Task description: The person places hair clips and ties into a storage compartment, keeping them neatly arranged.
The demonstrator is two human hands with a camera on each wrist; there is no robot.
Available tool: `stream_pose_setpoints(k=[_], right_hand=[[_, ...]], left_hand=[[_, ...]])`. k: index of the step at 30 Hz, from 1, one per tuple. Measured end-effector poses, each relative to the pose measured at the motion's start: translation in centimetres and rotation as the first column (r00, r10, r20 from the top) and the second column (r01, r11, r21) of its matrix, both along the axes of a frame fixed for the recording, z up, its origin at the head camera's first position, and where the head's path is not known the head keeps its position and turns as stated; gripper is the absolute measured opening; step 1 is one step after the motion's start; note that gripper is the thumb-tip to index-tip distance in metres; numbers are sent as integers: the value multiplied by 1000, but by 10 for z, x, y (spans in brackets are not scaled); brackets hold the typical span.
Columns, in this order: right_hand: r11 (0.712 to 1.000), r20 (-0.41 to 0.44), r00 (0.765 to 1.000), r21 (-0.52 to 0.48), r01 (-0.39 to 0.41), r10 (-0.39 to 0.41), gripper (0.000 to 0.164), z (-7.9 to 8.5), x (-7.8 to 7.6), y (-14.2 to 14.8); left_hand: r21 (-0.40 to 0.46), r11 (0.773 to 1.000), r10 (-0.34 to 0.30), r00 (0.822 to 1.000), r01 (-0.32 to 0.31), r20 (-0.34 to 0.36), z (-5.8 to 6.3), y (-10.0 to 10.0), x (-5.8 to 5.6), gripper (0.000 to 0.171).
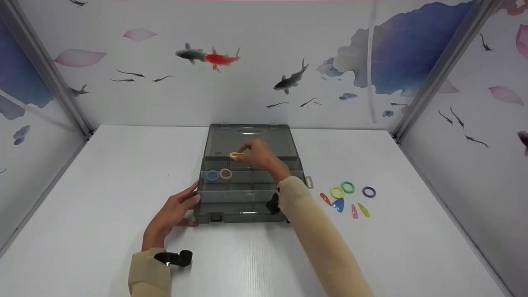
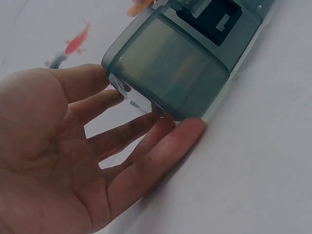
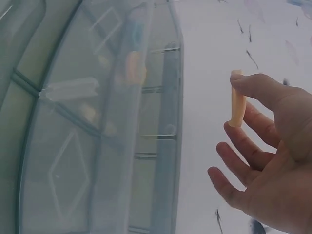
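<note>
My right hand pinches a pale orange hair tie between thumb and fingertip, above the storage box near the lid hinge. In the right wrist view this hair tie is seen edge-on, and the other fingers are spread. The grey see-through storage box lies with its lid open toward the back wall. A blue hair tie and another pale orange hair tie are inside, at the left. My left hand rests its extended fingertips against the box's left side.
Right of the box lie a green hair tie, a yellow one and a purple one. Nearby are hair clips: orange, blue, pink and yellow-green. Patterned panels wall the white table.
</note>
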State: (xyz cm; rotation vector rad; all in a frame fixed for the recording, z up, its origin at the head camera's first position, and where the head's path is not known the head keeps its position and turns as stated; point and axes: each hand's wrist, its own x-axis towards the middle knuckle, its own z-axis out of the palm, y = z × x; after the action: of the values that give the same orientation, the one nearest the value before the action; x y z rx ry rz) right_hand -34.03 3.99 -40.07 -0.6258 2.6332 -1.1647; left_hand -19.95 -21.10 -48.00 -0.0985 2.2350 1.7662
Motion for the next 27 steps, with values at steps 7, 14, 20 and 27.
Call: stream_pose_setpoints(k=[7,14,20,27], right_hand=[[998,25,1000,66,1,-3,31,-9,-5,-1],[993,46,999,115,-29,24,31,-11,-12,-2],[986,56,998,158,-44,35,28,-11,-13,-2],[984,60,997,171,-57,47,22,-16,-13,-2]], left_hand=[[8,1000,9,1000,-9,6,0,-1,-1,61],[8,1000,4,1000,-4,-5,3,1,-2,62],[5,1000,12,1000,-12,-4,0,2,-1,62],[16,1000,25,1000,-25,0,-4,2,0,61]])
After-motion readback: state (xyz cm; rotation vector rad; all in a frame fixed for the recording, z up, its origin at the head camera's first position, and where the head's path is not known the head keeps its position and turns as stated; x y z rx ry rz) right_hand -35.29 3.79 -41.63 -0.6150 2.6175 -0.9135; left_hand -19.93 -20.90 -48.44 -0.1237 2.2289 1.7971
